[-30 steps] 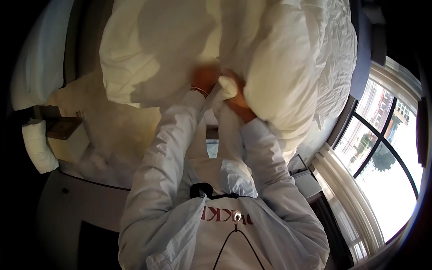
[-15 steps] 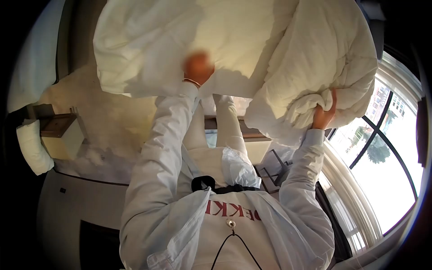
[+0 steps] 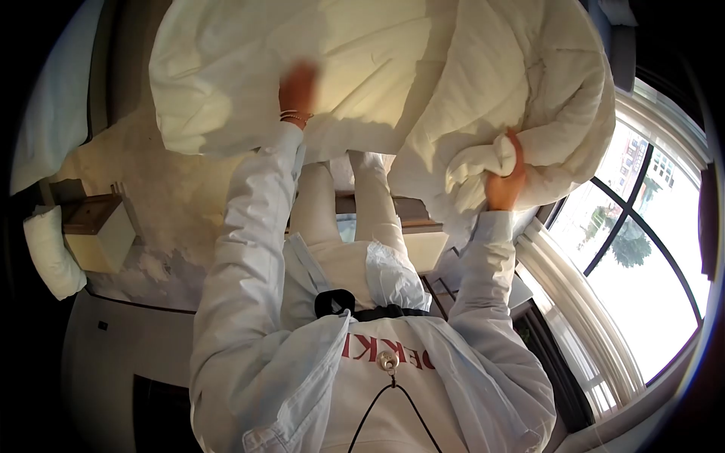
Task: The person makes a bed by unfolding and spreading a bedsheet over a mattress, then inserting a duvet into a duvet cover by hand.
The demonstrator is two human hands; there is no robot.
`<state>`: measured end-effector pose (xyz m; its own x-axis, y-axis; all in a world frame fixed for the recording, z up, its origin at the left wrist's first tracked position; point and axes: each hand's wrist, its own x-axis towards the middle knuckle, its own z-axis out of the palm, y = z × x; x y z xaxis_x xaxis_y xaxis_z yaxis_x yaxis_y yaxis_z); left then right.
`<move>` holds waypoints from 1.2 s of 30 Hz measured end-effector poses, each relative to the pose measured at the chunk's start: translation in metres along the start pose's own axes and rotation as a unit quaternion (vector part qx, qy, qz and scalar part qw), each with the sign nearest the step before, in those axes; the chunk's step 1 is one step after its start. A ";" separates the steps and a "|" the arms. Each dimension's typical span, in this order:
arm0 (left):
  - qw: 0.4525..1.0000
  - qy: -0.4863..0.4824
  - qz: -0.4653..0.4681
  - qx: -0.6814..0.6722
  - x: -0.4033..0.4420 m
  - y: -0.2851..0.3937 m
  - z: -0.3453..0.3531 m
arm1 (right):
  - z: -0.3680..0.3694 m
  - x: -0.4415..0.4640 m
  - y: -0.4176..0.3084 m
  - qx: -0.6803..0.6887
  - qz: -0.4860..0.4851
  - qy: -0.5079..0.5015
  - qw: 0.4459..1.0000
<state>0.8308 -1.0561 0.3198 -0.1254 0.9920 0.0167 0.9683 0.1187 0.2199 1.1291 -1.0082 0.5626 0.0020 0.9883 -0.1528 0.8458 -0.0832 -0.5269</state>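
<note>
A large white duvet [image 3: 362, 75] spreads across the top of the head view, with several soft folds and a thick bunched part on the right. My left hand [image 3: 298, 89] is over its left half, with bracelets at the wrist. Motion blur smears those fingers, so their grip does not show. At the duvet's near right side, my right hand [image 3: 507, 181] is closed around a gathered roll of the fabric, thumb side up. The duvet hides much of what lies beneath it.
To the left stands a bedside cabinet [image 3: 98, 234] with a wooden top, a white pillow [image 3: 54, 253] beside it. Patterned carpet [image 3: 174, 204] covers the floor. A large window [image 3: 627, 219] with a sheer curtain [image 3: 581, 325] is on the right. Behind my legs sits another low cabinet [image 3: 421, 245].
My left hand has moved up and to the left over the duvet. My right hand has shifted left, carrying the bunched fabric with it.
</note>
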 end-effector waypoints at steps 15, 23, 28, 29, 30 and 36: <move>0.911 0.019 0.078 -0.405 0.049 0.058 -0.237 | 0.131 0.004 -0.145 0.217 -0.190 -0.296 0.911; 0.893 -0.070 -0.031 -0.444 0.012 0.122 -0.300 | 0.149 -0.002 -0.128 0.101 -0.314 -0.348 0.878; 0.889 -0.036 -0.067 -0.451 -0.003 0.125 -0.280 | 0.149 0.008 -0.111 0.061 -0.336 -0.349 0.872; 0.891 -0.021 -0.066 -0.449 0.000 0.122 -0.274 | 0.150 0.009 -0.108 0.054 -0.338 -0.349 0.872; 0.890 -0.016 -0.067 -0.451 0.005 0.119 -0.270 | 0.152 0.010 -0.106 0.048 -0.340 -0.348 0.873; 0.859 0.002 -0.212 -0.466 -0.004 0.129 -0.277 | 0.159 0.018 -0.097 0.025 -0.353 -0.338 0.872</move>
<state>0.8967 -1.0564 0.6187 -0.4264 0.8677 -0.2556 0.2421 0.3817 0.8920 0.9624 -1.0023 0.4783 -0.8386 0.4964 -0.2245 0.4850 0.4924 -0.7228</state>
